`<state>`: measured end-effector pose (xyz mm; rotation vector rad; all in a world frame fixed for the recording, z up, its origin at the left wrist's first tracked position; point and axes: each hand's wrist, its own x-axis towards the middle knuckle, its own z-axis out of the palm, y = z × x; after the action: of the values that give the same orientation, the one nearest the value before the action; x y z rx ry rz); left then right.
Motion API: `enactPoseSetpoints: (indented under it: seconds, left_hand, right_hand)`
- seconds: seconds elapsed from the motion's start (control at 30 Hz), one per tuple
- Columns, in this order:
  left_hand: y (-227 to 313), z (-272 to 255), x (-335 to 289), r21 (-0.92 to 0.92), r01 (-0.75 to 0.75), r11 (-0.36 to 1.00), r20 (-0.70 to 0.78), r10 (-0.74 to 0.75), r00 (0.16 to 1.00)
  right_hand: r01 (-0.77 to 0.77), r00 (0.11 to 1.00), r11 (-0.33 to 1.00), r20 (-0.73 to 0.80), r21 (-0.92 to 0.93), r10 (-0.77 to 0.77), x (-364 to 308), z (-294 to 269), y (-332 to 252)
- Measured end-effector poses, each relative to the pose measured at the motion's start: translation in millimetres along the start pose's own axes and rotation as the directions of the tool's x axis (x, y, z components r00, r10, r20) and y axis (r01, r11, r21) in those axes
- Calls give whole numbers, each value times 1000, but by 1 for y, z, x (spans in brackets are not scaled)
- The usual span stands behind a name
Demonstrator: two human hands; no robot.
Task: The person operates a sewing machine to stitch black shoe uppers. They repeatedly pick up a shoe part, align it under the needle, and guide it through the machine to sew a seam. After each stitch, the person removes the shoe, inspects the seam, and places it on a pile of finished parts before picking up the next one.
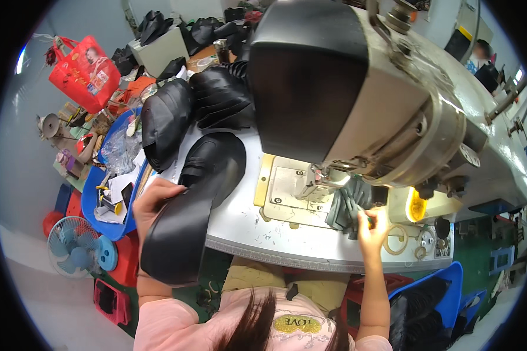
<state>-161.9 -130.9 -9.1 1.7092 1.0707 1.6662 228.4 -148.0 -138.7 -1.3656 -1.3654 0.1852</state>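
My left hand (151,202) is closed round the edge of a black leather shoe upper (178,237), which hangs partly over the table's front edge. Beyond it a curved black upper (225,155) lies on the white table; whether the two are joined I cannot tell. At the right of the stitching plate (287,193), my right hand (372,229) pinches the edge of a bunch of small dark grey strips (346,205). The presser foot (315,182) of the sewing machine (392,99) stands between my hands, with no upper under it.
Stacked black uppers (219,96) lie at the back left. A blue basin (105,199) with scraps, a fan (75,245) and a red bag (86,73) are at left. Tape rolls (396,240) and a yellow-lined container (417,205) sit right. A blue bin (454,281) holds black pieces.
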Motion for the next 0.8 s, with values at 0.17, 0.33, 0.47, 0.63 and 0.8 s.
enactPoseSetpoints:
  seconds: [0.17, 0.33, 0.47, 0.63, 0.8]
  left_hand:
    - [-2, -31, 33, 507, -248, 826, 226, 150, 962]
    - [-110, -18, 25, 632, -367, 683, 422, 94, 902]
    - [-111, -17, 39, 553, -340, 761, 465, 57, 884]
    - [-163, -82, 64, -165, 68, 984, -406, -131, 904]
    - [-272, -165, 89, -825, 109, 554, -474, -785, 400]
  right_hand:
    - [-97, 994, 995, -52, 34, 99, -3, -4, 10]
    - [-55, 995, 994, 74, -90, 62, 0, 10, -4]
    - [-100, 993, 987, 52, -128, 107, 0, 0, -7]
    - [-126, 988, 972, 64, -196, 141, 10, -4, -9]
    - [-32, 991, 966, 119, -256, 65, 26, 12, 2]
